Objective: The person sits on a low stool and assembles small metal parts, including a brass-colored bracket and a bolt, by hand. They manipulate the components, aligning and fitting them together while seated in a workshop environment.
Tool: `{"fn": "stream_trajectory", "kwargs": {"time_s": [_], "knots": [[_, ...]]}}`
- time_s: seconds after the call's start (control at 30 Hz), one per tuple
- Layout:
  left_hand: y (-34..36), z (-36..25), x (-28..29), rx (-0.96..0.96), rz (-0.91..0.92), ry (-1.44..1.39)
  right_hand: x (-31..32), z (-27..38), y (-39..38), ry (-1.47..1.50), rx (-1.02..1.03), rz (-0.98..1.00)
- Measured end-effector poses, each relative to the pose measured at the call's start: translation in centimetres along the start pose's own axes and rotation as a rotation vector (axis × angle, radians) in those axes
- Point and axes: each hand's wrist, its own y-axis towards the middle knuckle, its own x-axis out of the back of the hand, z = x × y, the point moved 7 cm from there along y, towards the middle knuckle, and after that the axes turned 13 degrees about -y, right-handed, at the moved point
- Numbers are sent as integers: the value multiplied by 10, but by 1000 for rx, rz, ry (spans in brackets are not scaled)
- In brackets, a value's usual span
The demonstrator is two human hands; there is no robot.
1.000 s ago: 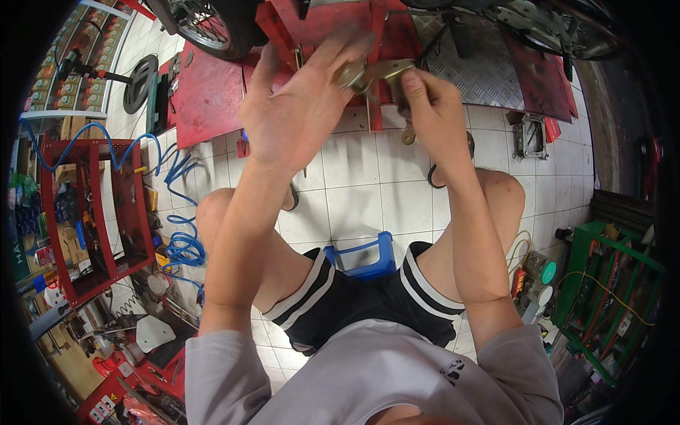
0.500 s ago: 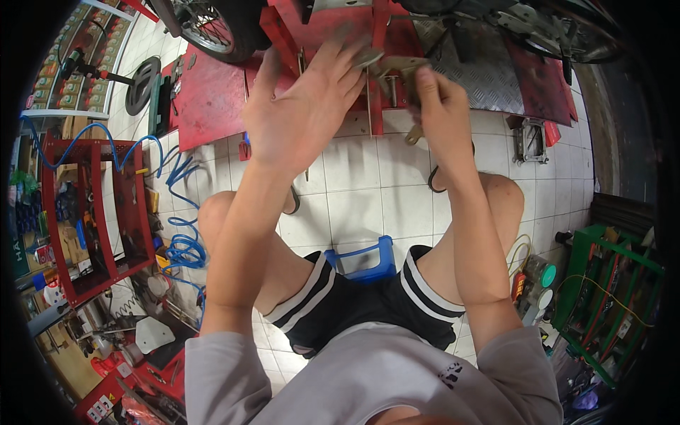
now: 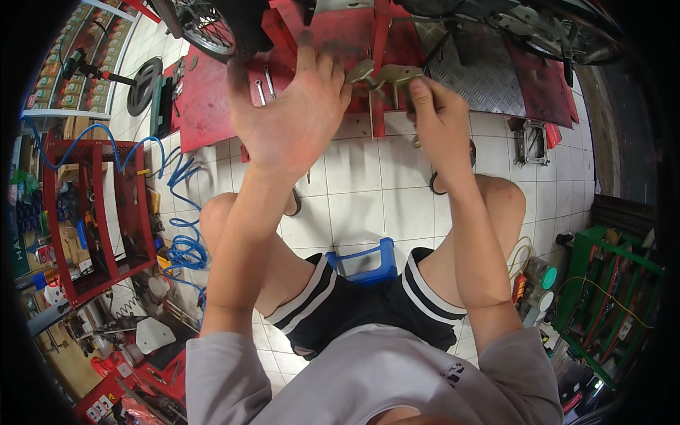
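My left hand (image 3: pixel 289 127) is held palm up over the red lift platform (image 3: pixel 205 117), its fingers spread and nothing lying on the palm. Pinched in my right hand (image 3: pixel 440 117) is a dull brass-grey metal bracket (image 3: pixel 398 74) with flat, lobed ends. One lobe reaches left, close beside the fingertips of my left hand; whether they touch I cannot tell. The bracket's lower part is partly hidden behind my right fingers. Two wrenches (image 3: pixel 261 91) lie on the platform just beyond my left thumb.
A motorcycle wheel (image 3: pixel 207 32) and red uprights (image 3: pixel 379 106) stand ahead. To the left are a red rack (image 3: pixel 99 212) and a coiled blue hose (image 3: pixel 185 249). A blue stool (image 3: pixel 368 262) is under me; a green rack (image 3: pixel 602 297) stands at right.
My left hand has shifted left and toward me, its fingers spreading wider and uncovering the wrenches. The bracket in my right hand has tilted and moved slightly nearer.
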Motion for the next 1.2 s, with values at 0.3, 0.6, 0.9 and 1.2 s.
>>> {"fn": "stream_trajectory", "kwargs": {"time_s": [0.3, 0.6, 0.9, 1.2], "knots": [[0, -1, -6, -50, 2, 143, -36, 19, -22, 129, 123, 383], [1, 3, -6, -33, -11, 53, 9, -4, 3, -8, -40, -38], [0, 4, -7, -14, -13, 59, -17, 5, -7, 14, 30, 205], [-4, 2, -3, 42, -19, 138, -25, 12, -16, 217, 6, 401]]}}
